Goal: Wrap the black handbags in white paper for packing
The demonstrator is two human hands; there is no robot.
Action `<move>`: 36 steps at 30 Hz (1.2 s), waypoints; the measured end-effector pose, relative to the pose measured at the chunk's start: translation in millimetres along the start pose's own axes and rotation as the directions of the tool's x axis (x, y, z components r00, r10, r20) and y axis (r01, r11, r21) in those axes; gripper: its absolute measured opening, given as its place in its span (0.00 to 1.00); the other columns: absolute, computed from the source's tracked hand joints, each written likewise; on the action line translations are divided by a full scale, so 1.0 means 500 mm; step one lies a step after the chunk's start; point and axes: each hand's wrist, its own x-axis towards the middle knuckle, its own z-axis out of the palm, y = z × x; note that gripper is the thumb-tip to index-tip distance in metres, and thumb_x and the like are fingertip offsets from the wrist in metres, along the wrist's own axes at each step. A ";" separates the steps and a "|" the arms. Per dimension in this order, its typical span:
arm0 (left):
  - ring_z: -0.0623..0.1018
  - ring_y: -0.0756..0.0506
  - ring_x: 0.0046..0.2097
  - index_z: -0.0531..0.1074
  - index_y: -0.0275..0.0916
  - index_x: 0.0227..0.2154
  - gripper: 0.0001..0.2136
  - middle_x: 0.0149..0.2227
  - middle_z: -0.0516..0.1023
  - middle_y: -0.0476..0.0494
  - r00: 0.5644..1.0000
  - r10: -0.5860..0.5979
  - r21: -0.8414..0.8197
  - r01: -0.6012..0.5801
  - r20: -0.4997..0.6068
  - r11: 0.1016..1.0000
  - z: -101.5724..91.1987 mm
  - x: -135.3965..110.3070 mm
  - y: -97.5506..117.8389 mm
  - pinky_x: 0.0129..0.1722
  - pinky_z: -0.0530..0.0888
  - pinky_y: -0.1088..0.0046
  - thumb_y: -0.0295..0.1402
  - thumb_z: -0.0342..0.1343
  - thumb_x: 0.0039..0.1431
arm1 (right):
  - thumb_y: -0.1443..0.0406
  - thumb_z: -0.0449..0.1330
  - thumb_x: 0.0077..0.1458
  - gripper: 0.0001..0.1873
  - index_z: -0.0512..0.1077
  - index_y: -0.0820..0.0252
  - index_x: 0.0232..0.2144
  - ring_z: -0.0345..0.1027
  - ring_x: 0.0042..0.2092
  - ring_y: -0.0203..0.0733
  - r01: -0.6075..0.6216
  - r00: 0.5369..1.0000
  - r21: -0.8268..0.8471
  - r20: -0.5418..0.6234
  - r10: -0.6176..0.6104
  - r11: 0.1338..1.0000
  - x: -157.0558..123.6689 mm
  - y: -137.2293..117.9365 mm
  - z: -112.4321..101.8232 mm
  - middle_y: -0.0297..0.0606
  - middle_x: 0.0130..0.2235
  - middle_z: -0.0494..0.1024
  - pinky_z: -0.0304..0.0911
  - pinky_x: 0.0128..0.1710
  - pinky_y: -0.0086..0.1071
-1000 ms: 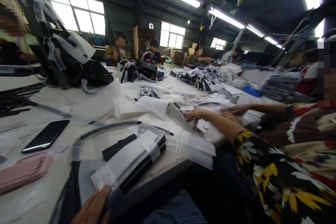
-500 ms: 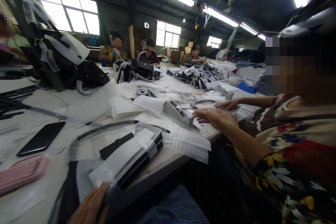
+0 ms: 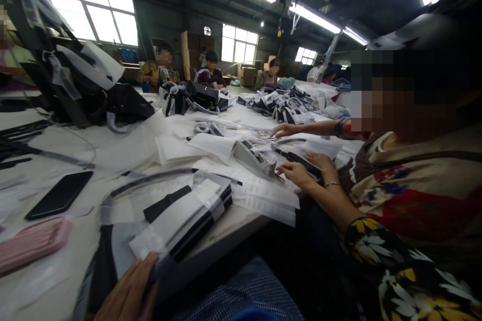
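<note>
My left hand [image 3: 130,286] is at the bottom, closed on the lower end of a black bag [image 3: 201,228] that lies at the table edge. White paper [image 3: 181,215] and clear film cover much of the bag. Its long wrapped strap [image 3: 146,180] curves across the table behind it. My right hand [image 3: 295,173], on the arm in the black flowered sleeve, is at the front end of a grey tape dispenser [image 3: 254,158]. Its fingertips are pinched together; what they hold is too small to make out.
A co-worker [image 3: 399,170] sits close on the right, with one hand [image 3: 286,130] reaching over the table and the other [image 3: 324,163] beside my right hand. A black phone [image 3: 60,195] and a pink case [image 3: 35,243] lie left. Bags [image 3: 205,96] are heaped farther back.
My right hand has shifted slightly left and down at the dispenser, fingers drawn together. The co-worker has leaned forward and stretched one hand farther across the table. My left hand stays on the bag.
</note>
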 end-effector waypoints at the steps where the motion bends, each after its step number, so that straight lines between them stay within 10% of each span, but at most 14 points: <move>1: 0.80 0.43 0.50 0.64 0.46 0.63 0.26 0.53 0.80 0.46 1.000 0.001 0.008 -0.001 0.011 1.000 -0.002 0.000 0.000 0.58 0.70 0.69 0.29 0.57 0.63 | 0.58 0.58 0.65 0.16 0.72 0.59 0.51 0.70 0.50 0.47 0.006 1.000 -0.025 -0.001 -0.006 1.000 0.000 0.001 -0.003 0.42 0.54 0.72 0.70 0.49 0.43; 9: 0.78 0.43 0.53 0.59 0.40 0.66 0.25 0.56 0.77 0.43 0.988 0.016 0.017 -0.018 0.154 1.000 -0.019 0.003 -0.001 0.60 0.67 0.68 0.32 0.51 0.67 | 0.59 0.59 0.63 0.11 0.77 0.61 0.39 0.74 0.43 0.45 0.119 0.991 -0.184 0.082 -0.106 0.976 0.012 0.010 -0.022 0.40 0.42 0.79 0.69 0.47 0.39; 12: 0.78 0.43 0.52 0.65 0.39 0.62 0.22 0.55 0.77 0.43 0.983 -0.060 0.065 0.050 0.171 0.997 -0.042 0.022 0.027 0.58 0.69 0.67 0.30 0.52 0.66 | 0.61 0.60 0.60 0.10 0.79 0.60 0.35 0.73 0.35 0.41 0.364 0.918 -0.151 0.225 -0.326 0.919 -0.001 -0.040 -0.001 0.40 0.35 0.81 0.67 0.39 0.33; 16: 0.76 0.45 0.56 0.68 0.38 0.59 0.21 0.55 0.77 0.45 0.962 -0.164 0.046 0.157 0.219 0.986 -0.055 0.045 0.055 0.58 0.71 0.67 0.23 0.53 0.63 | 0.62 0.58 0.63 0.10 0.78 0.59 0.38 0.69 0.30 0.35 0.710 0.574 0.102 0.488 -0.657 0.697 -0.023 -0.189 0.071 0.39 0.33 0.79 0.62 0.32 0.28; 21: 0.74 0.45 0.58 0.68 0.38 0.59 0.22 0.55 0.77 0.45 0.940 -0.250 0.007 0.256 0.231 0.967 -0.052 0.046 0.063 0.59 0.72 0.65 0.20 0.52 0.61 | 0.60 0.58 0.64 0.12 0.78 0.60 0.37 0.68 0.31 0.34 0.786 0.071 0.421 0.666 -0.742 0.453 -0.027 -0.392 0.226 0.37 0.31 0.77 0.59 0.33 0.27; 25: 0.73 0.45 0.59 0.68 0.37 0.59 0.23 0.56 0.77 0.46 0.942 -0.256 -0.021 0.266 0.219 0.964 -0.050 0.040 0.066 0.60 0.72 0.65 0.18 0.52 0.60 | 0.60 0.59 0.62 0.11 0.78 0.58 0.32 0.69 0.31 0.35 0.874 -0.155 0.390 0.789 -0.595 0.289 -0.004 -0.481 0.357 0.35 0.30 0.79 0.54 0.30 0.28; 30: 0.73 0.45 0.59 0.70 0.36 0.57 0.22 0.55 0.78 0.45 0.949 -0.257 -0.067 0.273 0.184 0.960 -0.043 0.032 0.063 0.60 0.72 0.65 0.18 0.51 0.60 | 0.59 0.61 0.59 0.09 0.80 0.54 0.36 0.70 0.33 0.39 0.942 -0.229 0.287 0.928 -0.294 0.172 0.004 -0.548 0.438 0.36 0.33 0.82 0.49 0.29 0.30; 36: 0.72 0.44 0.60 0.71 0.35 0.56 0.21 0.56 0.77 0.45 0.954 -0.239 -0.095 0.259 0.180 0.961 -0.039 0.024 0.062 0.60 0.72 0.64 0.19 0.50 0.60 | 0.58 0.65 0.56 0.08 0.81 0.51 0.37 0.71 0.33 0.38 0.973 -0.216 0.214 0.976 0.010 0.082 -0.012 -0.618 0.477 0.34 0.33 0.82 0.49 0.28 0.30</move>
